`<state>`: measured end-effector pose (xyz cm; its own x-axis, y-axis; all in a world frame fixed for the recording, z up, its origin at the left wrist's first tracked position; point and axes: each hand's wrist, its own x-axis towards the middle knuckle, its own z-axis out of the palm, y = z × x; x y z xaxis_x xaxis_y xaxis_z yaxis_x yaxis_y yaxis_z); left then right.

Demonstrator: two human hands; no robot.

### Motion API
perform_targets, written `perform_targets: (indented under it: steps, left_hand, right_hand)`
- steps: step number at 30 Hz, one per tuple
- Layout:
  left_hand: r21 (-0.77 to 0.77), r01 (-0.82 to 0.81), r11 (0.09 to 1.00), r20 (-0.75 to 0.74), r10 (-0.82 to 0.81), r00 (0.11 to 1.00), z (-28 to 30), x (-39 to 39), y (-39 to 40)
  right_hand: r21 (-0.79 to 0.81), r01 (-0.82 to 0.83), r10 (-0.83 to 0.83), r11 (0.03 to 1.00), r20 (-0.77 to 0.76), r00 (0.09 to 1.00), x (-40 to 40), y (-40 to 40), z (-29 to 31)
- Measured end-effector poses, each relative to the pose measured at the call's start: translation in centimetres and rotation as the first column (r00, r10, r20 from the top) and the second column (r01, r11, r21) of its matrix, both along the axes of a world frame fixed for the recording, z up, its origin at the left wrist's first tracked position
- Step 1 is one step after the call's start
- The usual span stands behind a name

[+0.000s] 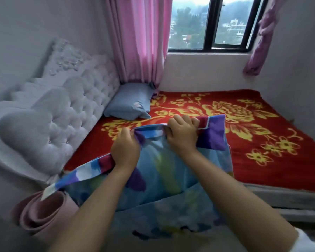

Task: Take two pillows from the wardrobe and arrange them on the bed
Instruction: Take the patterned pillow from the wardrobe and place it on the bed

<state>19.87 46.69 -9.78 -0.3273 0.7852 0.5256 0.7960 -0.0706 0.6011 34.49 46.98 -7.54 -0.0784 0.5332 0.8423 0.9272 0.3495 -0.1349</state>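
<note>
Multicoloured pillow [164, 171], blue with purple and red patches, held over the near edge of the bed [262, 142]. Left hand [125, 150] and right hand [183, 135] both fisted on bunched fabric at its far edge, fingers curled tight. Pale blue pillow [129, 102] lies at the bed's far left corner, against the tufted headboard [62, 115], below the pink curtain [140, 42]. Rolled pink mat [42, 213] beside the bed's near left corner.

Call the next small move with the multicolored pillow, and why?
Probably carry it forward and left, setting it by the headboard beside the blue pillow. Left hand and right hand both grip the colorful pillow by its top edge, near the bed's front edge.
</note>
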Motion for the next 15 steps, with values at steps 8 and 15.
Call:
perform_targets:
  steps: [8, 15]
  left_hand:
    - [0.277, -0.068, 0.958, -0.051, 0.085, 0.995, 11.4, -5.0, 26.2]
    - [0.571, 0.058, 0.819, -0.288, 0.133, 0.948, 19.3, -10.0, 44.3]
  right_hand:
    - [0.006, -0.203, 0.199, 0.979, -0.241, 0.950, -5.5, 27.9, 10.6]
    - [0.195, -0.194, 0.249, 0.961, -0.316, 0.915, -9.8, 46.1, 17.3]
